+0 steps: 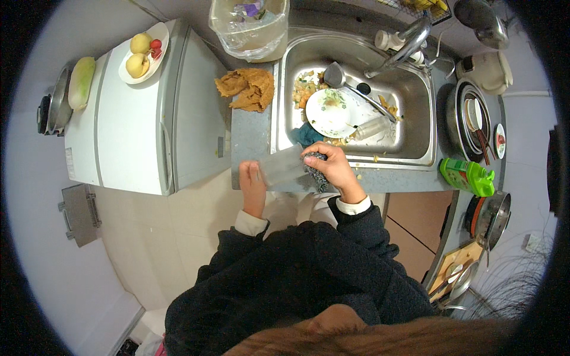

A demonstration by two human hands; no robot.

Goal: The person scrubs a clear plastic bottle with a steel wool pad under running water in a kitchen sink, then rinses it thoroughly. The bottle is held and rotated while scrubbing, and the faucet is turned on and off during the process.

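Observation:
A clear, clouded cylindrical container (283,165) lies sideways between my hands, over the front edge of the counter. My left hand (253,180) grips its left end. At its right end, my right hand (327,163) holds a dark metallic scouring pad (319,175). Just beyond, in the steel sink (409,147), a floral white plate (331,116) rests beside a teal cloth (306,134). Also in the sink are a metal spatula (335,75), a clear glass (370,128) and food scraps (303,92).
A brown cloth (254,89) and a lined waste bin (267,49) stand left of the sink. The faucet (403,51) arches over its back right. At the right are a green detergent bottle (465,175) and stacked steel bowls (458,120). A white refrigerator (133,120) stands left.

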